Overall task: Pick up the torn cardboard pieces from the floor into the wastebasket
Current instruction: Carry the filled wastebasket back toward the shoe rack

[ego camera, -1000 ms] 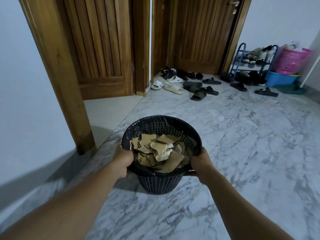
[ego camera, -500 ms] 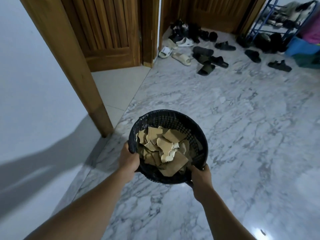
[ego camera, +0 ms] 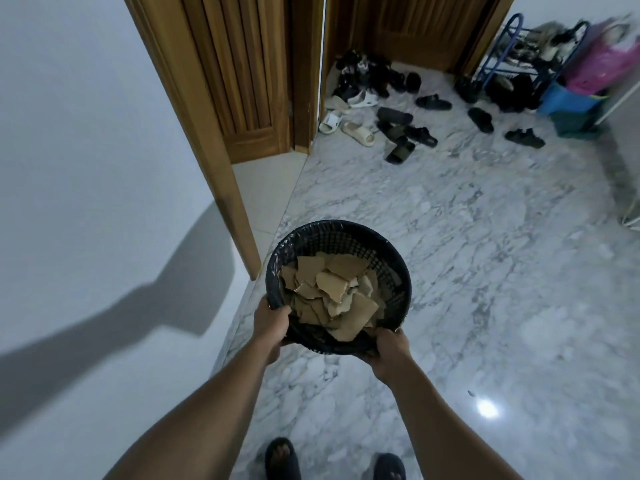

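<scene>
A black mesh wastebasket (ego camera: 349, 237) hangs in the air above the marble floor, its mouth tipped toward me. Several torn brown cardboard pieces (ego camera: 334, 294) fill it. My left hand (ego camera: 272, 323) grips the near left rim with curled fingers. My right hand (ego camera: 391, 346) grips the near right rim. No loose cardboard shows on the visible floor.
A white wall and a wooden door frame (ego camera: 221, 188) stand close on the left. Several sandals and shoes (ego camera: 391, 123) lie scattered by the far wooden doors. A shoe rack (ego camera: 519, 64) and pink and blue baskets (ego camera: 581, 88) fill the far right corner. My sandalled feet (ego camera: 282, 459) stand below.
The basket has been lifted higher off the floor, held in both hands. My view has tilted downward, and my feet have come into sight at the bottom.
</scene>
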Tool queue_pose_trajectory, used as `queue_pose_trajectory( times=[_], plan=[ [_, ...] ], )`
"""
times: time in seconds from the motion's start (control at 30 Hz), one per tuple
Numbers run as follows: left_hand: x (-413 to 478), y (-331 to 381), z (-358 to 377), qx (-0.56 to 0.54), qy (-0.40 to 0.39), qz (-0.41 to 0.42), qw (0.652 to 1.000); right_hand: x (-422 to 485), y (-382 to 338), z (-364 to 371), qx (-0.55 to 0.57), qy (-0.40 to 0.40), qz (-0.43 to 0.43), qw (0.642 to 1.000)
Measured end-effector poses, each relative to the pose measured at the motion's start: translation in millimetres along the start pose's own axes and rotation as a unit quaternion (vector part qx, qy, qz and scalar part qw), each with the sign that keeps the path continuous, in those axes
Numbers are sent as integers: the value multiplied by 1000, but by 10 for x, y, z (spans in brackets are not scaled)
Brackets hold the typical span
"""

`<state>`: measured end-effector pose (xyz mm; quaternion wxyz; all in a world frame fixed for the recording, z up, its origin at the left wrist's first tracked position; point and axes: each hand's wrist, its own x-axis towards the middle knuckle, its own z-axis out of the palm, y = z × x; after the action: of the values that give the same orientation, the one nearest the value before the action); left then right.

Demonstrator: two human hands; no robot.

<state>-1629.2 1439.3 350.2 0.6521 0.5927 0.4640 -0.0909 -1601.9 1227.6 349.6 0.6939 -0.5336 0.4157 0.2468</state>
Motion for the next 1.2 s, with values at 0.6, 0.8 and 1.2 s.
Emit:
queue_pose_trajectory(
  times=[0.6, 0.8, 1.2],
  plan=[
    [-190, 1877, 1579, 13, -89, 37, 995, 211, -2071, -267, 71, 15, -89, 993],
    [82, 2852, 2944, 76, -82, 77, 991, 862, -3420, -545, 102, -9, -115, 988],
    [550, 4283, 5556, 32, -213, 68, 974, 1919, -6004, -1416, 127, 33, -153, 980]
  ],
)
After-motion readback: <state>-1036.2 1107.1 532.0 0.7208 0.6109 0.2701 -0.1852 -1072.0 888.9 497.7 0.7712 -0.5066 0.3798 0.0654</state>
